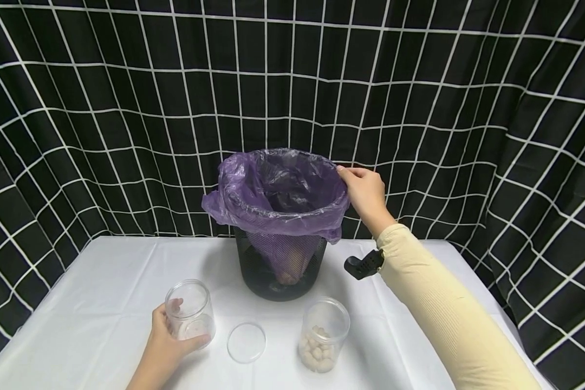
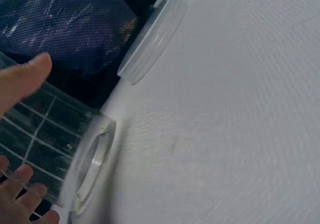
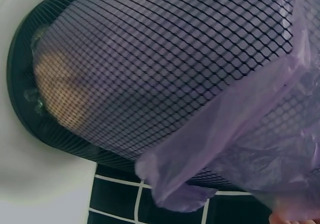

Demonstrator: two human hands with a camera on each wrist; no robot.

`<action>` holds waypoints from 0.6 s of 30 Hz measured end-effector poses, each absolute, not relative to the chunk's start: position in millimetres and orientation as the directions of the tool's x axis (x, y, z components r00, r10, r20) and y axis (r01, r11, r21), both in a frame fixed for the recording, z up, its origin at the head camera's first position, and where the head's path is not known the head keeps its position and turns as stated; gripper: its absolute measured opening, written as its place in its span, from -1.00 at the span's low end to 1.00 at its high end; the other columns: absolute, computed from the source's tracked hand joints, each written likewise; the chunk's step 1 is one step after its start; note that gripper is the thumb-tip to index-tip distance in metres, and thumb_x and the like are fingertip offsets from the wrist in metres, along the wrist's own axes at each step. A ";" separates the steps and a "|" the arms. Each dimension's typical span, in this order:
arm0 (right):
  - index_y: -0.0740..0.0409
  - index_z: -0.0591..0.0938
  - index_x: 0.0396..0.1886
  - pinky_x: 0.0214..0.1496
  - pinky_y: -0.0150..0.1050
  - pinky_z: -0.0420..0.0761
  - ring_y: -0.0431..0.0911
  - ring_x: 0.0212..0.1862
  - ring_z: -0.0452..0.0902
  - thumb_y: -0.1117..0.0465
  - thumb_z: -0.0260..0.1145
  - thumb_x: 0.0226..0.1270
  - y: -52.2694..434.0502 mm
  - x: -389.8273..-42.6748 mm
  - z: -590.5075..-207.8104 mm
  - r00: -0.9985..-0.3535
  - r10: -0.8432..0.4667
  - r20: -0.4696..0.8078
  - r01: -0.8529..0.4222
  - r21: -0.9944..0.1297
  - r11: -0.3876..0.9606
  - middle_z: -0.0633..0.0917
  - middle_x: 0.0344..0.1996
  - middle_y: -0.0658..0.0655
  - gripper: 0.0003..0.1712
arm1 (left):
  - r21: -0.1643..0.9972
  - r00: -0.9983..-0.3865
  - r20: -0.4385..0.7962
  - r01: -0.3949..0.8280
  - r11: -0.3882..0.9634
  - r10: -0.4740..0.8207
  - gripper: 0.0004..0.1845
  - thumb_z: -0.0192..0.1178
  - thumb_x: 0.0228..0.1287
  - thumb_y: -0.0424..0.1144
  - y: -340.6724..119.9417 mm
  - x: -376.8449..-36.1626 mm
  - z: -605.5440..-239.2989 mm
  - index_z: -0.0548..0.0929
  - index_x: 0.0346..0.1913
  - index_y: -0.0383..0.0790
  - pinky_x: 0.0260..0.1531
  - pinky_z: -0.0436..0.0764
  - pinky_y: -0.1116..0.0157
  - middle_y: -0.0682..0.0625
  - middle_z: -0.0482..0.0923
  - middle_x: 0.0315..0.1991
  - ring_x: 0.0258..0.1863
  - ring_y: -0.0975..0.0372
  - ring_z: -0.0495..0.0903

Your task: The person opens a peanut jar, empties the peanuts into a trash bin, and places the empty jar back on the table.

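My left hand [image 1: 168, 341] holds a clear plastic jar [image 1: 191, 306] that stands open-topped on the table. In the left wrist view, thumb and fingers lie on either side of this jar [image 2: 55, 139]. At the back, a black mesh trash bin [image 1: 253, 265] is lined with a purple garbage bag [image 1: 292, 223], its edge folded over the rim. My right hand [image 1: 368, 195] pinches the garbage bag at the bin's right rim. Through the mesh, the right wrist view shows something brownish [image 3: 62, 86] at the bottom of the bag.
Between the jars lies a clear round lid [image 1: 246, 343]. To its right stands a second clear jar [image 1: 325, 325], partly filled with pale round pieces [image 1: 317, 349]. The white-covered table [image 1: 112, 303] ends at a black curtain [image 1: 141, 135] with a white grid.
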State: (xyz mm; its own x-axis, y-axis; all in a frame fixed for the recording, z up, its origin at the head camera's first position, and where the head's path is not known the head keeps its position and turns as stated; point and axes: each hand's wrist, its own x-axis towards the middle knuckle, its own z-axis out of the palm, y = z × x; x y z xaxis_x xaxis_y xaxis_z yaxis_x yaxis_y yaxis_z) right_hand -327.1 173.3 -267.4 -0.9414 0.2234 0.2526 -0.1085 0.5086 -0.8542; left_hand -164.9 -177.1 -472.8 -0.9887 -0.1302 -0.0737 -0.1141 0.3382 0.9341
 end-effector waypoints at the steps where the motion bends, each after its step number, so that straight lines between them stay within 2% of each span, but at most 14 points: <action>1: 0.23 0.66 0.16 0.22 -0.14 0.59 0.03 0.11 0.61 -0.07 0.17 0.45 175.2 -325.1 -269.0 -0.944 0.219 0.249 -0.113 -0.863 0.493 0.72 0.06 0.27 -0.47 | 0.934 -0.989 -0.069 -0.110 0.341 -0.129 0.13 0.57 -0.07 -0.22 -177.5 -164.6 -472.4 -0.03 0.44 -0.32 0.51 0.02 -0.25 -0.41 0.00 0.52 0.53 -0.28 -0.02; 4: 0.28 0.62 0.20 0.25 -0.24 0.63 0.01 0.14 0.63 -0.12 0.19 0.45 182.9 -318.8 -273.8 -0.952 0.205 0.228 -0.123 -0.896 0.427 0.69 0.11 0.28 -0.39 | 0.925 -0.991 -0.056 -0.097 0.368 -0.122 0.14 0.56 -0.06 -0.21 -179.0 -163.2 -471.2 -0.03 0.44 -0.36 0.53 0.03 -0.18 -0.40 0.01 0.52 0.53 -0.27 -0.01; 7: 0.33 0.55 0.26 0.27 -0.21 0.62 0.06 0.22 0.61 -0.14 0.21 0.43 191.6 -310.6 -278.5 -0.958 0.195 0.209 -0.127 -0.922 0.366 0.65 0.19 0.29 -0.31 | 0.914 -0.992 -0.060 -0.099 0.394 -0.109 0.13 0.55 -0.04 -0.19 -181.0 -160.6 -471.3 -0.04 0.44 -0.39 0.55 0.07 -0.10 -0.39 0.00 0.52 0.53 -0.26 0.01; 11: 0.34 0.51 0.30 0.27 -0.25 0.60 0.08 0.29 0.55 -0.16 0.22 0.41 202.3 -298.1 -288.2 -0.961 0.206 0.186 -0.112 -0.940 0.323 0.60 0.25 0.28 -0.27 | 0.902 -0.992 -0.081 -0.113 0.416 -0.094 0.17 0.56 -0.06 -0.18 -186.0 -151.8 -474.2 -0.05 0.45 -0.43 0.51 0.13 -0.13 -0.43 -0.01 0.51 0.50 -0.30 0.05; 14: 0.34 0.52 0.29 0.25 -0.31 0.60 -0.01 0.29 0.55 -0.14 0.23 0.42 208.9 -288.0 -299.2 -0.959 0.226 0.174 -0.103 -0.950 0.295 0.59 0.26 0.24 -0.30 | 0.876 -0.990 -0.112 -0.139 0.462 -0.085 0.20 0.57 -0.08 -0.15 -193.4 -143.3 -476.7 -0.06 0.47 -0.43 0.45 0.19 -0.22 -0.47 -0.01 0.50 0.47 -0.36 0.06; 16: 0.32 0.54 0.27 0.26 -0.33 0.59 -0.15 0.24 0.56 -0.12 0.24 0.41 212.7 -281.1 -306.2 -0.956 0.244 0.162 -0.094 -0.958 0.271 0.62 0.21 0.14 -0.33 | 0.851 -0.987 -0.135 -0.159 0.500 -0.084 0.22 0.58 -0.09 -0.13 -199.2 -138.6 -477.5 -0.05 0.47 -0.43 0.43 0.20 -0.26 -0.46 0.00 0.49 0.47 -0.37 0.07; 18: 0.30 0.56 0.25 0.26 -0.34 0.59 -0.19 0.23 0.56 -0.14 0.26 0.39 216.2 -274.0 -313.5 -0.952 0.264 0.156 -0.086 -0.962 0.260 0.64 0.16 0.09 -0.32 | 0.833 -0.986 -0.150 -0.168 0.527 -0.077 0.23 0.58 -0.11 -0.11 -204.1 -135.1 -478.6 -0.05 0.48 -0.42 0.42 0.21 -0.28 -0.47 0.03 0.48 0.46 -0.36 0.08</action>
